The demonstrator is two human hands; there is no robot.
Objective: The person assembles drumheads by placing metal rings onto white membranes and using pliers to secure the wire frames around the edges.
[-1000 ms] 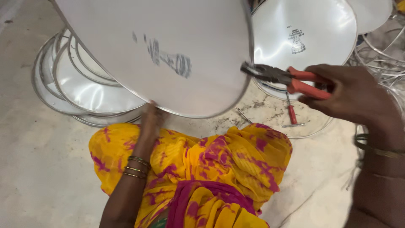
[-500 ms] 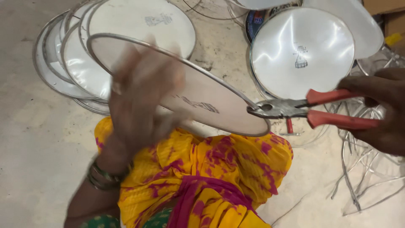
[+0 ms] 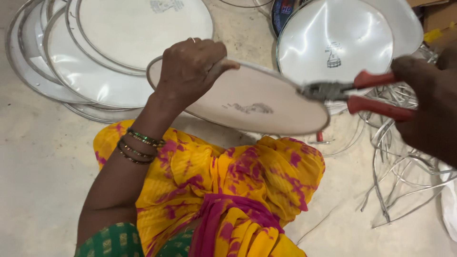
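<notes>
Now the left hand [image 3: 190,69] has settled, no longer blurred, fingers clamped over the near rim of the round drumhead [image 3: 240,97], held tilted above the lap. Opposite, red-handled pliers [image 3: 352,93] bite its far rim; the right hand [image 3: 428,102] gripping them is cut off at the frame edge. Stacked drumheads [image 3: 95,71] crowd behind, wire hoops [image 3: 404,157] right.

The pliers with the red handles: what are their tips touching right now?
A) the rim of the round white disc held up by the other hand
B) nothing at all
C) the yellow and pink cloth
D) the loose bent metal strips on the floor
A: the pliers, in the right hand, meet the edge of the white disc that the left hand grips.
</notes>
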